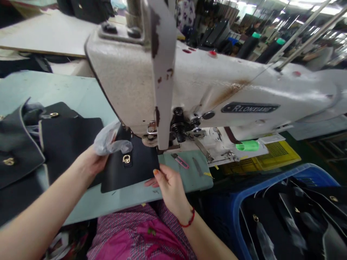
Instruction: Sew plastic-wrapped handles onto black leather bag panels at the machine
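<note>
A black leather-like bag panel (143, 164) with a gold clasp (126, 159) lies on the pale green table, its far edge under the sewing machine's (127, 79) head. My right hand (169, 182) pinches the panel's right edge, thumb on top. At the panel's left edge is my left hand (96, 162), closed around it; crumpled clear plastic (111, 141) covers most of its fingers. The needle area is largely hidden behind the machine head. To the right of the panel lie pink-handled thread snips (180, 161) and a thin grey blade-like piece (197, 166).
More black bag pieces (69, 144) with gold clasps are piled at the left on the green table (81, 94). A blue crate (235, 206) holding black bag parts stands at lower right. A yellow crate (282, 153) and a green roll (247, 145) sit beyond the machine bed.
</note>
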The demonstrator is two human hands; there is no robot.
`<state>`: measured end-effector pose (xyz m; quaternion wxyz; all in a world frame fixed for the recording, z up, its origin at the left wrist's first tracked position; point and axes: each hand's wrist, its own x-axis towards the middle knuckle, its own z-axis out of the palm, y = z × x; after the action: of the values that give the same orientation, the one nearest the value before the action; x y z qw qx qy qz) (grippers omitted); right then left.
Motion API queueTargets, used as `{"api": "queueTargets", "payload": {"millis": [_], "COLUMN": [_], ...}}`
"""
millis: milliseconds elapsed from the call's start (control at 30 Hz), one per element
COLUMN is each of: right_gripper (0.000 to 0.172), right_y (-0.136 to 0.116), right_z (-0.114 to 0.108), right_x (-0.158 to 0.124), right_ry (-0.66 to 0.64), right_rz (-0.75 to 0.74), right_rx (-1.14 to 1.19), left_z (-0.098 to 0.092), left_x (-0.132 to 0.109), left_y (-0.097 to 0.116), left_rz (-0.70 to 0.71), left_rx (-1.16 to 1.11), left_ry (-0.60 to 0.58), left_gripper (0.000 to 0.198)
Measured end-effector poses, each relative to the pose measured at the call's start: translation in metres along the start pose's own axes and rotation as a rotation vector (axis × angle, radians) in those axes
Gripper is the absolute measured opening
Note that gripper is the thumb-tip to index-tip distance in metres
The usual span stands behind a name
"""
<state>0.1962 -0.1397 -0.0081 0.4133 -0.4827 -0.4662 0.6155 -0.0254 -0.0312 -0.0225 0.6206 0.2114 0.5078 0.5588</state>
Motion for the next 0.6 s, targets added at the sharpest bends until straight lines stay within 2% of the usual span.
{"api": "queueTargets", "payload": {"millis": [67,133,167,200,267,333,433,533,600], "right_gripper": [0.029,0.028,0.027,0.026,0.026,0.029,0.033,0.033,0.032], "right_y": [-0.002,-0.002,-0.002,-0.001,0.001,0.001,0.000,-0.002,-0.003], "right_z": [0.000,0.000,0.000,0.000,0.001,0.001,-0.001,-0.005,-0.008], "right_x": [-0.001,0.000,0.000,0.001,0.001,0.001,-0.001,-0.006,-0.010], "right_ry": [-0.031,-0.068,-0.084,-0.097,-0.112,-0.109,-0.094,-0.064,-0.067], "right_rz": [0.017,0.033,0.042,0.052,0.062,0.053,0.018,-0.029,-0.054], "right_rx": [0.083,0.180,0.227,0.268,0.314,0.305,0.198,0.047,-0.028], "left_z": [-0.017,-0.023,-0.021,-0.016,0.003,0.026,0.052,0.062,0.062], "left_x": [-0.032,-0.068,-0.085,-0.100,-0.119,-0.124,-0.116,-0.110,-0.109], "left_y": [-0.019,-0.041,-0.052,-0.062,-0.079,-0.089,-0.093,-0.092,-0.092], "left_rz": [-0.144,-0.156,-0.119,-0.088,-0.038,-0.021,-0.067,-0.069,-0.067], "left_rx": [-0.032,-0.187,-0.267,-0.337,-0.345,-0.309,-0.241,-0.170,-0.121], "left_ry": [0.066,0.185,0.135,0.032,-0.132,-0.137,0.008,0.091,0.089], "left_gripper": [0.051,0.057,0.061,0.069,0.080,0.075,0.053,0.051,0.050]}}
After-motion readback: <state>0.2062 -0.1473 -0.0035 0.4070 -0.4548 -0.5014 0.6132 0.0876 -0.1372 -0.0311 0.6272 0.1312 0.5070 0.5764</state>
